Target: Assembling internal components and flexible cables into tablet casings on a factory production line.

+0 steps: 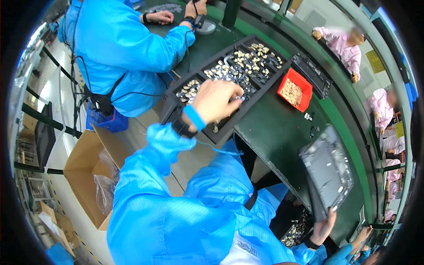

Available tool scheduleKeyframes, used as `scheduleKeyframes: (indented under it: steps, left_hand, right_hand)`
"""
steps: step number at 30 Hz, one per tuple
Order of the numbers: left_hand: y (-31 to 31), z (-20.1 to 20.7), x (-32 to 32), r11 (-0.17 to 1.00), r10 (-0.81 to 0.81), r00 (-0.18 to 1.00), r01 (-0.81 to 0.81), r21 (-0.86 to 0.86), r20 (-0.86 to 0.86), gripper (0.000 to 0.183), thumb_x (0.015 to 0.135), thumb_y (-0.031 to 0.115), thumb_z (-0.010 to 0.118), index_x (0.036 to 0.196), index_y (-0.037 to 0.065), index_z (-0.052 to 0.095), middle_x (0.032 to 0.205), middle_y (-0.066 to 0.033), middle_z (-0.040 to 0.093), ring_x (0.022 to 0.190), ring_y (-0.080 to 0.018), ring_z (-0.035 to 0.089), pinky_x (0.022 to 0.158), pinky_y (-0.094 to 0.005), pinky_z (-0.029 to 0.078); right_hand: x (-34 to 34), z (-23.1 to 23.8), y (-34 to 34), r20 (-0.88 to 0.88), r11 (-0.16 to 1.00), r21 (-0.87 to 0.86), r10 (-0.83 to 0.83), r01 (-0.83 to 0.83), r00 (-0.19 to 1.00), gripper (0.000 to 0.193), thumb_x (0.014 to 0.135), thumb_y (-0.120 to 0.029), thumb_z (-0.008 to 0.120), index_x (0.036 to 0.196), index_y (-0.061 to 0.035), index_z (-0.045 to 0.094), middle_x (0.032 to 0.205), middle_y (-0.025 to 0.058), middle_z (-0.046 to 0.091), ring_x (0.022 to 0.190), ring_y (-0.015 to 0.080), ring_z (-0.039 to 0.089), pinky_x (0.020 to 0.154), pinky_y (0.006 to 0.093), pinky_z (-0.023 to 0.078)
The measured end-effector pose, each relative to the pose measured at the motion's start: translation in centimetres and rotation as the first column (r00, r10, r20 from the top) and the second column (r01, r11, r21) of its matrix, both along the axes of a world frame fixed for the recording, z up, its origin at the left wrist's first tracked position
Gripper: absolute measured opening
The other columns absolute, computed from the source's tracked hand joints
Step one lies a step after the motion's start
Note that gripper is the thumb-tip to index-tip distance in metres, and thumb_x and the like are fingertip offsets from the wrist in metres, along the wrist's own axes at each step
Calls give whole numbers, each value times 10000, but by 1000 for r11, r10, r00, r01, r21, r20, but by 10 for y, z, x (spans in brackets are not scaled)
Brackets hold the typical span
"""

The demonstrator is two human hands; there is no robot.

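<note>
My left hand [217,100], with a blue strap and a black band at the wrist, is over the near part of a black compartment tray [254,104]. Its fingers curl toward the thumb; whatever lies between them is too small to name. Cream-coloured and dark small parts [254,62] fill the tray's compartments. On the right, my right hand [324,227] grips the lower edge of a dark rectangular plastic housing [329,170], holding it tilted at the edge of the green table. The housing is slightly blurred.
A red bin [296,89] of pale small pieces stands on the green table [269,132] beside a black housing [311,75]. A co-worker in a blue coat [119,39] works at the upper left. An open cardboard box [95,172] holds clear plastic bags.
</note>
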State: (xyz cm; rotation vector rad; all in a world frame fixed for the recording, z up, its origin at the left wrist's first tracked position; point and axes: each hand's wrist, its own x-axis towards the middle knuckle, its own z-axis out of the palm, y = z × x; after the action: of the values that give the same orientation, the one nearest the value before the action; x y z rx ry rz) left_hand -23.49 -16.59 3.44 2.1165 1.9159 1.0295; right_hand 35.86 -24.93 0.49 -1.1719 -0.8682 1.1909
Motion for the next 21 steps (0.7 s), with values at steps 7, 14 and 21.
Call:
scheduleKeyframes:
  steps: [7, 14, 21]
  left_hand:
    - [138, -35, -10, 996, 27, 953, 2, 95, -302, 403, 853, 319, 772, 1217, 151, 735, 1095, -105, 755, 1062, -305, 704, 925, -431, 547]
    - [160, -34, -35, 975, -223, 967, 219, -49, -125, 180, 877, 191, 754, 987, 56, 801, 940, -177, 760, 896, -332, 729, 831, -423, 567]
    - [153, 0, -31, 1000, -12, 989, 9, 25, 146, 264, 913, 230, 730, 1050, 11, 783, 909, -150, 785, 836, -208, 768, 794, -334, 595]
  right_hand:
    - [-94, -23, -33, -122, 971, -37, 230, -236, 966, 478, 975, -132, 674, 1401, 20, 518, 1238, 99, 675, 1075, 182, 659, 948, 332, 512]
    - [-93, -33, -26, -194, 960, -76, 252, -271, 948, 472, 975, -138, 689, 1386, 23, 523, 1235, 105, 681, 1076, 184, 665, 945, 330, 521]
    - [-85, -45, 5, -160, 939, -92, 316, -333, 935, 419, 987, -134, 686, 1346, 36, 552, 1225, 111, 689, 1085, 179, 660, 958, 343, 514]
